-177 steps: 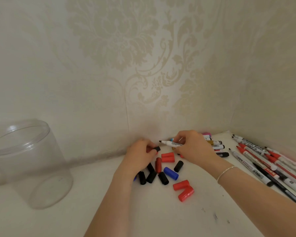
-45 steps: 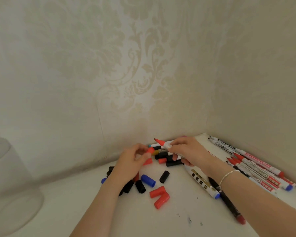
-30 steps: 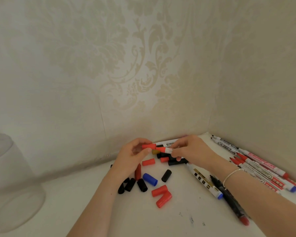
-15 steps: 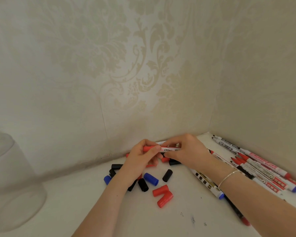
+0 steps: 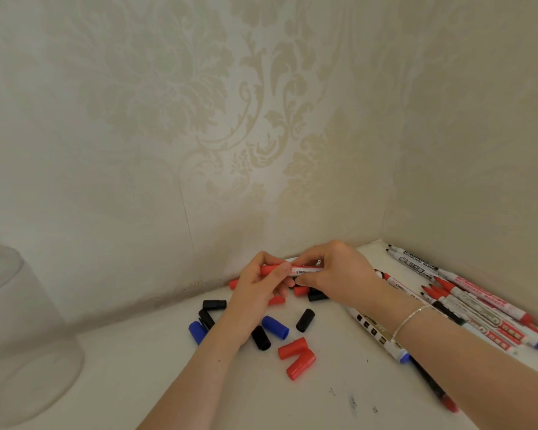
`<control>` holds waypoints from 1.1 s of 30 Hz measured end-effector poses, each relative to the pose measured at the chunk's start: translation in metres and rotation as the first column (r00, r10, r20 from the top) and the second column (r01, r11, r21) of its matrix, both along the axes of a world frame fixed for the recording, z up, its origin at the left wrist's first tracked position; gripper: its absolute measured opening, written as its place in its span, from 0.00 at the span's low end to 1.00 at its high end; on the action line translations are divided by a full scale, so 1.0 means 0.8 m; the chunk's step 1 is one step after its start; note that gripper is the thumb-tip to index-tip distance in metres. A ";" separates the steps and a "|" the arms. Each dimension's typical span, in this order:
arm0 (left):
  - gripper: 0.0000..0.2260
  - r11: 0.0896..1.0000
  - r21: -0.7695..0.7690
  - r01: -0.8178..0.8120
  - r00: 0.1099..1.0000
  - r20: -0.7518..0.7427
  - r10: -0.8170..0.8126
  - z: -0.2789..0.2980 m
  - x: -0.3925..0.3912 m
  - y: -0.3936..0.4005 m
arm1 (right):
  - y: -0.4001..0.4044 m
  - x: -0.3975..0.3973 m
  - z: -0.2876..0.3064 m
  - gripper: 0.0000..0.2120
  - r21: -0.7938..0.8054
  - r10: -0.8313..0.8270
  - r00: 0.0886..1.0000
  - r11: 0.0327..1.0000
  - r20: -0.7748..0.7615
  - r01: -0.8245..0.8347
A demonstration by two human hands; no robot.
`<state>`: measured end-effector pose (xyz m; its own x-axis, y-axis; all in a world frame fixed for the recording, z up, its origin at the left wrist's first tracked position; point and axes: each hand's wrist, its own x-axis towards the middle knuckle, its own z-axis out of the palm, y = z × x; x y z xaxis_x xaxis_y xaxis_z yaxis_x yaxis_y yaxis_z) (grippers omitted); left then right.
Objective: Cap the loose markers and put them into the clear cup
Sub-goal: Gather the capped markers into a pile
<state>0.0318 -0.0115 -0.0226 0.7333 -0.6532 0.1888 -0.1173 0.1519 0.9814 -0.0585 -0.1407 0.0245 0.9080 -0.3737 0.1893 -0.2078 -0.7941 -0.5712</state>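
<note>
I hold a white marker [image 5: 306, 270] with a red cap [image 5: 271, 269] between both hands, just above the tabletop near the wall corner. My left hand [image 5: 258, 290] pinches the red cap end; my right hand [image 5: 339, 274] grips the barrel. The cap sits on the marker's tip. Loose caps lie below my hands: two red caps [image 5: 295, 356], a blue cap [image 5: 275, 327], another blue cap [image 5: 197, 332] and several black caps [image 5: 305, 320]. The clear cup [image 5: 22, 342] stands at the far left. Several markers [image 5: 466, 293] lie at the right, some uncapped.
The white tabletop [image 5: 292, 398] meets patterned walls [image 5: 230, 135] behind and to the right, forming a corner. A blue-ended marker [image 5: 382, 339] and a black marker with a red end [image 5: 432, 386] lie under my right forearm. Small ink marks [image 5: 351, 401] dot the front of the table.
My left hand brought a red cap to the red tip of the marker in my right hand and pushed it on. The hands now sit together.
</note>
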 end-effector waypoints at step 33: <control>0.06 0.715 0.510 -0.478 0.613 0.777 -0.145 -0.028 0.030 0.002 | -0.054 0.044 -0.038 0.16 -0.452 -0.155 0.973 0.890 -0.169 0.064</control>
